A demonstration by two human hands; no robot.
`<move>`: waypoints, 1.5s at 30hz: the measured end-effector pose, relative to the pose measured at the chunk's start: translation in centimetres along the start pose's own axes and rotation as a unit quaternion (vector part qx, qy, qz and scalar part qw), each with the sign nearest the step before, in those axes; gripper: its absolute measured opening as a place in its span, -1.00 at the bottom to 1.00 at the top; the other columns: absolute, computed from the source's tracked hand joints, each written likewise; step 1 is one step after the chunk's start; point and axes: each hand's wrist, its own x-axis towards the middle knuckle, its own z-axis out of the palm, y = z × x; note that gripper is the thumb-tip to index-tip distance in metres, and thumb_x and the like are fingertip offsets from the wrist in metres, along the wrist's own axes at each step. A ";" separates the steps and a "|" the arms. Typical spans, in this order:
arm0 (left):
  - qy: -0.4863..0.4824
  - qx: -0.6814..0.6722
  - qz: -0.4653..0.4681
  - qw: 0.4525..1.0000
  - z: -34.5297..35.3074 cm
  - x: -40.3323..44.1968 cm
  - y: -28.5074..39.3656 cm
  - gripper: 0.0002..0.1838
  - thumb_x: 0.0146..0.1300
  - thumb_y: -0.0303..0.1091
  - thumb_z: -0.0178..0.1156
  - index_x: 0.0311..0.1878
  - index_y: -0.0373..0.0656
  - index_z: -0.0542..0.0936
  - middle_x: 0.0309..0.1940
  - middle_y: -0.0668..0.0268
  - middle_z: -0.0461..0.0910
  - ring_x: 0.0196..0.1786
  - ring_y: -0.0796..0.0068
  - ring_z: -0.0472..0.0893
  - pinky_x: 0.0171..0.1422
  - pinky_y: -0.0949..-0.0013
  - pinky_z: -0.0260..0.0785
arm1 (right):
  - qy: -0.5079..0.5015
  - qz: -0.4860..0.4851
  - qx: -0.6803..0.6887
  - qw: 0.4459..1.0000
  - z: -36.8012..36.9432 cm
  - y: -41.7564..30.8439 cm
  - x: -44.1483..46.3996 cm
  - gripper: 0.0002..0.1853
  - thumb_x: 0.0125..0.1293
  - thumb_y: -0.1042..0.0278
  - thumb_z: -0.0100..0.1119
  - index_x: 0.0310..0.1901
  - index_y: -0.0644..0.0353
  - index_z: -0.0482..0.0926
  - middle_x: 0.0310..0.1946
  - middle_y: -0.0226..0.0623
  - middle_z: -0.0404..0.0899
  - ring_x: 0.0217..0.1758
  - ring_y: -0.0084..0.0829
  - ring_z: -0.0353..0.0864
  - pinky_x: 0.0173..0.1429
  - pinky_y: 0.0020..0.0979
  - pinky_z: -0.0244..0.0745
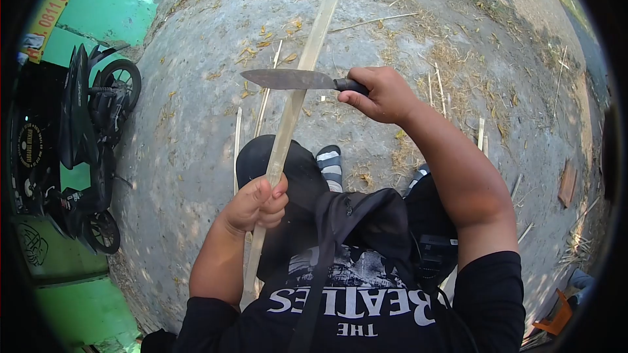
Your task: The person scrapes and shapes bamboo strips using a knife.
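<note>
A long pale strip, like split bamboo [316, 38], runs from the top of the view down past my left knee. My left hand [260, 203] is wrapped round its lower part. In my right hand [383, 95] is the dark handle of a knife [288, 79], its broad, worn blade pointing left. The blade lies across the strip, above my left hand; whether it cuts in cannot be told.
A motorcycle [98, 137] stands at the left beside a green wall [108, 10]. Thin strips [267, 95] and dry leaves lie on the grey ground [190, 78]. A brown wood piece [568, 183] and an orange object [556, 317] are at the right.
</note>
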 end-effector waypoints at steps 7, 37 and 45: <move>0.072 0.083 -0.046 0.993 0.0 -1.5 0.3 -0.38 0.58 0.41 -0.26 -0.13 -0.02 0.32 -0.59 0.56 0.10 -0.63 0.72 0.06 -0.56 0.53 0.00 | -0.015 -0.029 -0.020 0.999 -0.9 -0.1 -0.4 -0.46 0.42 -0.28 0.28 -0.30 0.12 0.55 -0.45 -0.14 0.62 -0.35 0.09 0.67 -0.27 0.00 0.52; 0.201 0.368 -0.051 0.906 2.0 -3.8 -3.4 -0.65 0.63 -0.09 0.18 0.11 -0.23 0.48 -0.28 0.33 0.58 -0.26 0.56 0.61 -0.12 0.41 0.56 | 0.170 0.167 0.512 0.825 -1.0 -2.9 0.8 -0.61 0.29 0.46 0.59 -0.40 0.10 0.42 -0.26 -0.24 0.72 -0.27 -0.50 0.73 -0.28 -0.46 0.57; 0.239 0.428 -0.009 0.872 3.6 -1.2 -2.0 -0.39 0.57 -0.12 0.27 0.42 -0.34 0.31 0.01 0.07 0.69 0.05 0.26 0.77 0.21 0.24 0.63 | 0.127 0.187 0.569 0.790 -1.8 -4.7 1.0 -0.61 0.22 0.47 0.62 -0.37 0.11 0.44 -0.31 -0.25 0.72 -0.30 -0.50 0.71 -0.23 -0.39 0.61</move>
